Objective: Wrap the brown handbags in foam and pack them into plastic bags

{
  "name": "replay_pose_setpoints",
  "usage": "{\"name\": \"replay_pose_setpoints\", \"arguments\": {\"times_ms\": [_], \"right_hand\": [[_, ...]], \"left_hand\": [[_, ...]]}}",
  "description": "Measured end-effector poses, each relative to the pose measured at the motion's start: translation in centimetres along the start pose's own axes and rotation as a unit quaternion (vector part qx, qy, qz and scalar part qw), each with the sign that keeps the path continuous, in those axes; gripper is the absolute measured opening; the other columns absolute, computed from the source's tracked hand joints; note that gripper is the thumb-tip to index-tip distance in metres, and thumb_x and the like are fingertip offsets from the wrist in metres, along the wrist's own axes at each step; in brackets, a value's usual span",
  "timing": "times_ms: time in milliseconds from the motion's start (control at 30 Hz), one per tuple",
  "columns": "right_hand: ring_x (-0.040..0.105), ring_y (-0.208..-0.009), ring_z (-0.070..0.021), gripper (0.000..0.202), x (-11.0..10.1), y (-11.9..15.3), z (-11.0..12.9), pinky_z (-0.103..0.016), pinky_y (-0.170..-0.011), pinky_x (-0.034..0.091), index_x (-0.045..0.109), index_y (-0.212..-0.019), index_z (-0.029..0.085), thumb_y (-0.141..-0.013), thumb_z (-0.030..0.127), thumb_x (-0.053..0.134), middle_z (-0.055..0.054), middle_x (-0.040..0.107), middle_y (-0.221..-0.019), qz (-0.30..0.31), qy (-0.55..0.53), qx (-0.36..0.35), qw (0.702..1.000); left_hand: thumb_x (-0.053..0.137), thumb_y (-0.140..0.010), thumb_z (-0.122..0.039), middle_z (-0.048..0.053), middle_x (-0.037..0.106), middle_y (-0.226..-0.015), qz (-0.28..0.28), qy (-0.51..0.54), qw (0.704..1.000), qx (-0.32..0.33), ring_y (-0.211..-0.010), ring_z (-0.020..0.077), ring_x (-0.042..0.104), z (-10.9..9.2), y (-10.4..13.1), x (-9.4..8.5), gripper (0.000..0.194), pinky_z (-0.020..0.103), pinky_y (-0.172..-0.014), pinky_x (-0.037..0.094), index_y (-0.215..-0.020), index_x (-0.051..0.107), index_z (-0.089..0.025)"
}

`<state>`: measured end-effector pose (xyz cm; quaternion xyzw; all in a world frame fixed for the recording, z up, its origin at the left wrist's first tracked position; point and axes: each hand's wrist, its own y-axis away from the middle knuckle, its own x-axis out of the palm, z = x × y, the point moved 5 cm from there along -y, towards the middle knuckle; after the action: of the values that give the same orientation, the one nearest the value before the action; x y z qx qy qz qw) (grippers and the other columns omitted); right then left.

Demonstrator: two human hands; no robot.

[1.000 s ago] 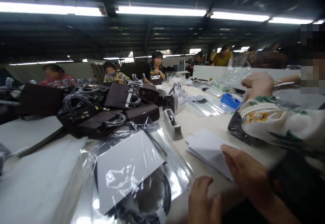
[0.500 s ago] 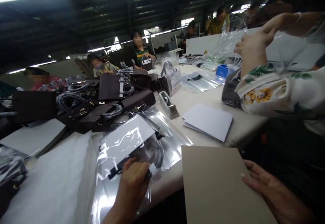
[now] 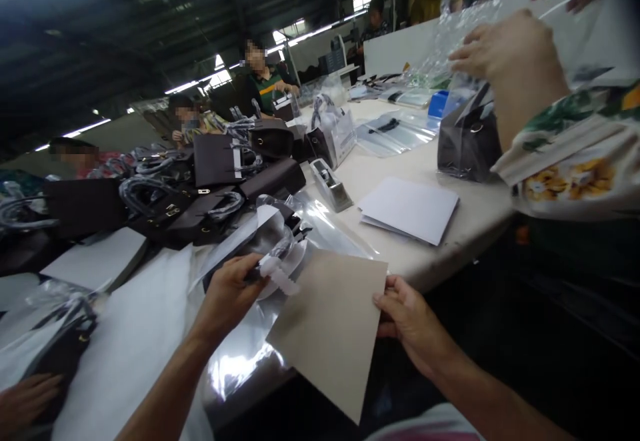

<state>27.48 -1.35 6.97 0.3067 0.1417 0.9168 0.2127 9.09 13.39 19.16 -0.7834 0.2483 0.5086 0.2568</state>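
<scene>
My right fingers (image 3: 391, 306) pinch the tan board (image 3: 333, 327), left of them. Left fingers (image 3: 245, 266) grasp a wrapped handle (image 3: 284, 246), dark bag (image 3: 290, 214) just beyond. I read: pairing board and bag; next calls for steadying the bag.

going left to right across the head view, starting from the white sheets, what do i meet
White sheets, wearer's left hand, tan board, wearer's right hand, dark bag in clear plastic, co-worker's floral sleeve.
</scene>
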Motion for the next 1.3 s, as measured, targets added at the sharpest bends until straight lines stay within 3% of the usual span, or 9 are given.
{"name": "replay_pose_setpoints", "arguments": {"times_ms": [200,400,667,900,1133,1233,1300], "right_hand": [[0.063,-0.069,-0.0189,0.037,0.4,0.2,0.7,-0.03,-0.053,0.055,0.044,-0.096,0.019,-0.067,0.031,0.064,-0.001,0.063,-0.08,-0.078,-0.014,-0.027,0.997],[0.064,-0.071,-0.0188,0.035,0.3,0.0,0.0,-0.031,-0.054,0.056,0.043,-0.095,0.019,-0.068,0.031,0.063,-0.001,0.062,-0.083,-0.11,0.006,-0.042,0.993],[0.063,-0.072,-0.0174,0.033,3.4,-2.7,-3.7,-0.032,-0.054,0.057,0.039,-0.091,0.02,-0.068,0.03,0.061,0.001,0.061,-0.083,-0.096,-0.019,-0.048,0.994],[0.062,-0.076,-0.0167,0.029,6.1,-6.1,-6.6,-0.028,-0.052,0.055,0.036,-0.093,0.022,-0.072,0.032,0.054,0.0,0.06,-0.086,-0.09,-0.014,-0.076,0.993],[0.057,-0.061,-0.015,0.022,7.9,-9.9,-7.4,-0.028,-0.05,0.051,0.043,-0.094,0.021,-0.078,0.035,0.046,0.001,0.055,-0.071,-0.086,0.133,-0.124,0.98],[0.055,-0.065,-0.0179,0.019,7.0,-9.9,-5.7,-0.035,-0.063,0.05,0.058,-0.088,0.02,-0.072,0.029,0.055,-0.001,0.051,-0.072,-0.076,0.246,-0.185,0.948],[0.054,-0.078,-0.0222,0.019,6.1,-9.4,-4.6,-0.04,-0.076,0.046,0.064,-0.085,0.022,-0.068,0.019,0.058,-0.005,0.052,-0.082,-0.079,0.305,-0.227,0.922]], "left_hand": [[0.051,-0.078,-0.024,-0.002,0.058,-0.069,0.005,0.0,1.0,0.001,-0.065,0.0123,0.053,-0.4,0.1,0.3,0.012,0.022,-0.061,0.039,-0.079,0.061,-0.017],[0.052,-0.078,-0.025,-0.002,0.059,-0.069,0.008,-0.023,0.999,0.02,-0.064,0.0117,0.051,-1.4,0.3,1.2,0.013,0.023,-0.064,0.037,-0.078,0.062,-0.017],[0.051,-0.079,-0.025,-0.003,0.055,-0.062,0.011,-0.017,1.0,0.023,-0.061,0.0104,0.048,-1.7,0.4,1.3,0.015,0.022,-0.063,0.036,-0.07,0.06,-0.017],[0.051,-0.078,-0.023,-0.003,0.058,-0.065,-0.005,-0.011,1.0,0.029,-0.063,0.0113,0.05,-1.5,0.4,1.2,0.013,0.023,-0.065,0.037,-0.074,0.061,-0.017],[0.051,-0.079,-0.017,-0.001,0.062,-0.074,0.0,-0.023,0.998,0.053,-0.073,0.014,0.056,-1.4,0.8,2.1,0.009,0.03,-0.078,0.038,-0.08,0.06,-0.019],[0.055,-0.079,-0.019,0.001,0.061,-0.078,-0.016,-0.074,0.992,0.105,-0.076,0.0162,0.055,-2.0,2.1,3.0,0.011,0.031,-0.075,0.041,-0.089,0.06,-0.019],[0.061,-0.077,-0.023,0.004,0.06,-0.086,-0.077,-0.137,0.974,0.166,-0.082,0.0185,0.055,-2.7,3.5,3.1,0.019,0.032,-0.075,0.042,-0.095,0.06,-0.019]]}}
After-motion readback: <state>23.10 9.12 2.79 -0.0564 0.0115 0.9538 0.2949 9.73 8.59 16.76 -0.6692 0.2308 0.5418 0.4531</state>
